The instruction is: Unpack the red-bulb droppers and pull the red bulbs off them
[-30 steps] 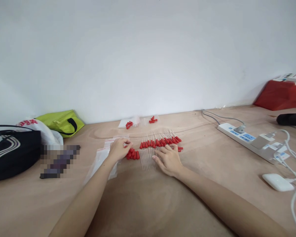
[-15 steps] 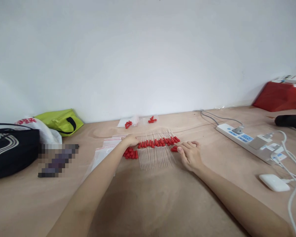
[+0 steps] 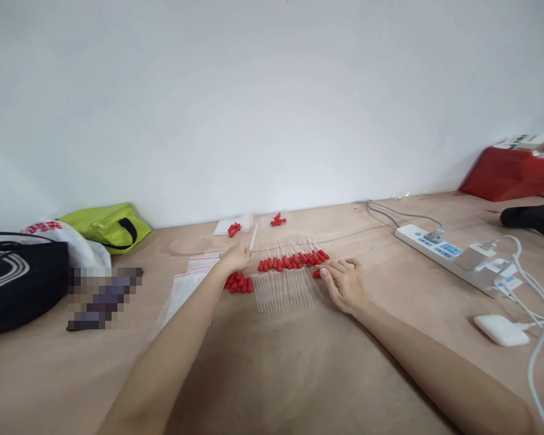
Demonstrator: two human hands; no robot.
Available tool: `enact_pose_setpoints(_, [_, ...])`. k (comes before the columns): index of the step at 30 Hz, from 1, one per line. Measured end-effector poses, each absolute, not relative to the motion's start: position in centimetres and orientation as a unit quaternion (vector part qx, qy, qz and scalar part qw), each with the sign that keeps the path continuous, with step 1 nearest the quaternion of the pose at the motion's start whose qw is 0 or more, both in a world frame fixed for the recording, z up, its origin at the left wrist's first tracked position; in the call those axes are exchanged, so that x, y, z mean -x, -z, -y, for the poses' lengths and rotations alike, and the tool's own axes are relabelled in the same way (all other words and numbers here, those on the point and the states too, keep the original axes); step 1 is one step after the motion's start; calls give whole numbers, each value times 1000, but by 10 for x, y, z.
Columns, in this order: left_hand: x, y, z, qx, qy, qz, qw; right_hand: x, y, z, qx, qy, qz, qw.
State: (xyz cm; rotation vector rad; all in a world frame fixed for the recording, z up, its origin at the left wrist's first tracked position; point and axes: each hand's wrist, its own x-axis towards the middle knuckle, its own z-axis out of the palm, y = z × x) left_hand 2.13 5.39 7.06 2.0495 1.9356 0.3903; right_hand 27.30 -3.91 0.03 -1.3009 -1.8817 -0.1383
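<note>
My left hand (image 3: 238, 257) is closed on a thin clear dropper tube (image 3: 253, 238), which points up and away from the fingers. Just right of it lies a row of droppers with red rubber bulbs (image 3: 285, 262), their clear tubes pointing away from me. Nearer to me is a second row of bare clear tubes (image 3: 281, 291). Below my left wrist sits a pile of loose red bulbs (image 3: 239, 283). At the right end of the row, my right hand (image 3: 348, 284) rests on the table with fingers loosely bent and apart, beside a red bulb (image 3: 317, 273) that it partly hides.
Clear zip bags (image 3: 185, 290) lie under and left of my left forearm. Two small bags with red pieces (image 3: 278, 220) lie near the wall. A power strip (image 3: 439, 248) with cables and a white charger (image 3: 501, 330) are at right; a black bag (image 3: 27, 290) is at left.
My left hand has lifted slightly and turned, and a clear tube now shows upright in its fingers. My right hand stays nearly in place; the view has shifted a little.
</note>
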Motion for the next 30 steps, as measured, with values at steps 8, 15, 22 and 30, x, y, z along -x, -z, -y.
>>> enact_pose_setpoints(8, [-32, -40, 25, -850, -269, -452, -30, -271, -2, 42, 485, 133, 742, 444])
enact_pose_setpoints(15, [-43, -12, 41, -863, -357, -332, -131, -255, -4, 49, 378, 190, 821, 384])
enact_pose_setpoints(22, [-46, -16, 45, -873, -352, -314, -125, -242, 4, 48, 357, 185, 845, 353])
enact_pose_setpoints(30, [-45, -12, 48, -876, -337, -319, -131, -241, -3, 53, 324, 186, 850, 372])
